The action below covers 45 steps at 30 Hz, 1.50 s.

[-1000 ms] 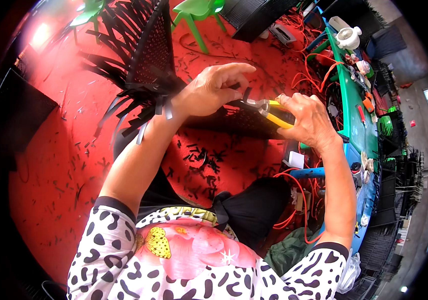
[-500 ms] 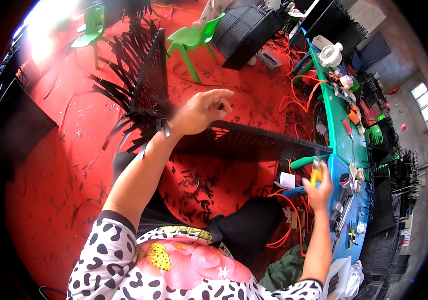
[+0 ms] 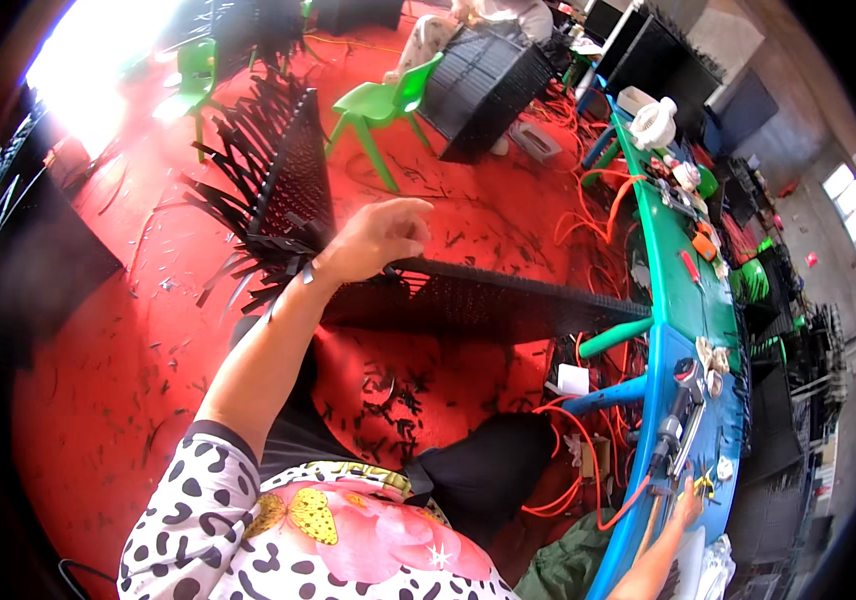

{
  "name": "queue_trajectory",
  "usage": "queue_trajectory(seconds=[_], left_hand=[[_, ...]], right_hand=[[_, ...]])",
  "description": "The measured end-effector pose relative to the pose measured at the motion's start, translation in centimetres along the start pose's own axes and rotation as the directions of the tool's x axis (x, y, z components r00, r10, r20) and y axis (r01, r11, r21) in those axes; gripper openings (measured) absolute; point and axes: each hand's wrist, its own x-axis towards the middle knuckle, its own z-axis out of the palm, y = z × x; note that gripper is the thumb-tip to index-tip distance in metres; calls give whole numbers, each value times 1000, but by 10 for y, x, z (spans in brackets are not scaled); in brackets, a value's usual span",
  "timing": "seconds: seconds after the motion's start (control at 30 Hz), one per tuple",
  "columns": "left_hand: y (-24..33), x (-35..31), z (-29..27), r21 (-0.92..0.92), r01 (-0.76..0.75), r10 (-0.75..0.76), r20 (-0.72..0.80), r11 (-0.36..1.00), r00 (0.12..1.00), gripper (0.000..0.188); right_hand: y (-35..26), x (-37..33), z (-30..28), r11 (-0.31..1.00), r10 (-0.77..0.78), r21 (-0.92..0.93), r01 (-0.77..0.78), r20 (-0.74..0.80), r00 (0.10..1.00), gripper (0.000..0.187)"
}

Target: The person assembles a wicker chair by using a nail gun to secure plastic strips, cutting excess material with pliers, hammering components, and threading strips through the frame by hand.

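head, two hands (image 3: 373,242) (image 3: 687,507), one nearby woven piece (image 3: 473,302)

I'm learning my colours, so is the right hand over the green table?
No, the right hand is over the blue table, with the green table farther ahead.

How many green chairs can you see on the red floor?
2 in plain view: one green chair beyond the black woven piece, another green chair farther left. Others may be hidden.
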Motion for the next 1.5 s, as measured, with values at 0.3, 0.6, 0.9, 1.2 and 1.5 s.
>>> queue_trajectory(seconds=[0.3,0.6,0.9,1.2,1.5], left_hand=[[-5,1,7,-10,-105,106,33,994,994,47],[-8,-5,13,44,-118,116,42,992,992,46],[-18,-11,14,-133,-118,117,-18,984,993,42],[-4,3,7,-427,-72,-36,-239,901,970,42],[-5,-3,4,-431,-199,86,-266,880,960,38]], right_hand=[[-84,-46,7,790,-522,-468,397,-171,836,59],[-315,-211,41,181,-961,317,931,-143,236,47],[-440,-360,78,-228,-970,679,698,-222,-101,25],[-442,-366,111,-150,-979,664,732,-206,-14,19],[-455,-427,87,-312,-949,568,761,-224,-222,27]])
